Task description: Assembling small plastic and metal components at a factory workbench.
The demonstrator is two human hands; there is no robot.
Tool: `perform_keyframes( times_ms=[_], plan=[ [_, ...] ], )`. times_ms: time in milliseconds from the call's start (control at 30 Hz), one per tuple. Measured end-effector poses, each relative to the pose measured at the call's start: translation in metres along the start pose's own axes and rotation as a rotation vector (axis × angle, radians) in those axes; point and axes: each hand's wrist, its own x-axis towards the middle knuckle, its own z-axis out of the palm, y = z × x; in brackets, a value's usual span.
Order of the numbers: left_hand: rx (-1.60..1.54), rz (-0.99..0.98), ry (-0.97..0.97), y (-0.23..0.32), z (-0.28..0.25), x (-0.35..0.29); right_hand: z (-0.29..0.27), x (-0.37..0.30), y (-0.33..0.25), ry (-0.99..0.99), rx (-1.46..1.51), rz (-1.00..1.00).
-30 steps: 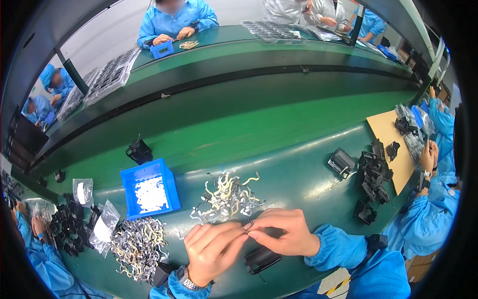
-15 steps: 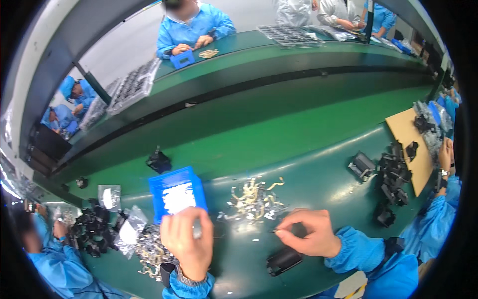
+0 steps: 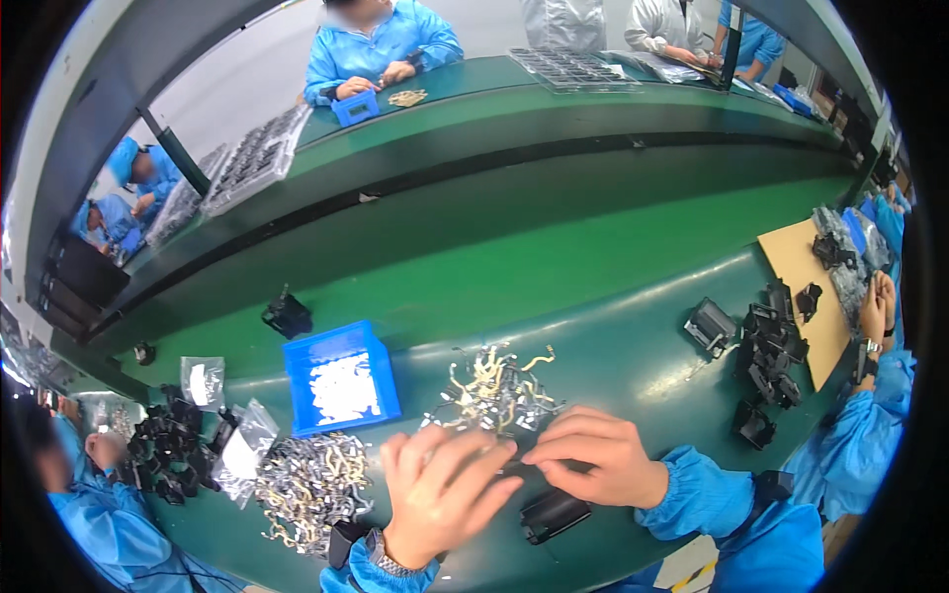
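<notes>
My left hand [image 3: 445,486] is palm down over the table, its fingers spread and its fingertips close to those of my right hand. My right hand [image 3: 605,457] has thumb and forefinger pinched together; whatever they hold is too small to make out. Just beyond both hands lies a loose pile of small cream and grey wired parts [image 3: 499,385]. A black rectangular housing [image 3: 556,516] rests below my right hand. To the left of the pile stands a blue bin [image 3: 389,380] with small white pieces inside. A bigger heap of similar wired parts [image 3: 314,484] lies beside my left hand.
Black plastic parts [image 3: 176,445] and clear bags [image 3: 242,460] lie at left. A single black part [image 3: 287,314] stands behind the bin. At right are black housings [image 3: 771,346] and a cardboard sheet [image 3: 835,341]. Co-workers in blue sit at both sides and across.
My left hand has moved right and opened from a curled pose, coming close to my right hand. My right hand has shifted slightly left, still pinched. The view has shifted slightly.
</notes>
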Motion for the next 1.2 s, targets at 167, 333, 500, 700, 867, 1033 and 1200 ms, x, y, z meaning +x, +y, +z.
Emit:
perform_keyframes(
  times_ms=[167,333,500,700,867,1033,1200],
  plan=[
    [-0.106,0.005,-0.025,0.002,0.015,-0.005,0.000,-0.003,-0.001,-0.011,0.011,-0.044],
    [-0.308,-0.143,-0.029,0.000,0.014,-0.005,-0.006,-0.002,-0.004,-0.087,0.214,0.151],
    [-0.369,-0.156,-0.026,0.000,0.015,-0.005,-0.014,-0.001,0.001,-0.209,0.347,0.223],
    [-0.538,0.078,-0.243,-0.009,0.003,-0.003,-0.042,0.011,0.006,-0.068,0.372,0.198],
    [-0.429,0.210,-0.428,-0.001,0.021,-0.011,-0.059,0.019,0.011,-0.115,0.409,0.118],
    [-0.407,0.164,-0.380,-0.003,0.022,-0.013,-0.066,0.027,-0.002,-0.475,0.478,-0.030],
    [-0.370,0.085,-0.326,-0.010,0.021,-0.012,-0.058,0.024,-0.006,-0.699,0.236,-0.095]
  ],
)
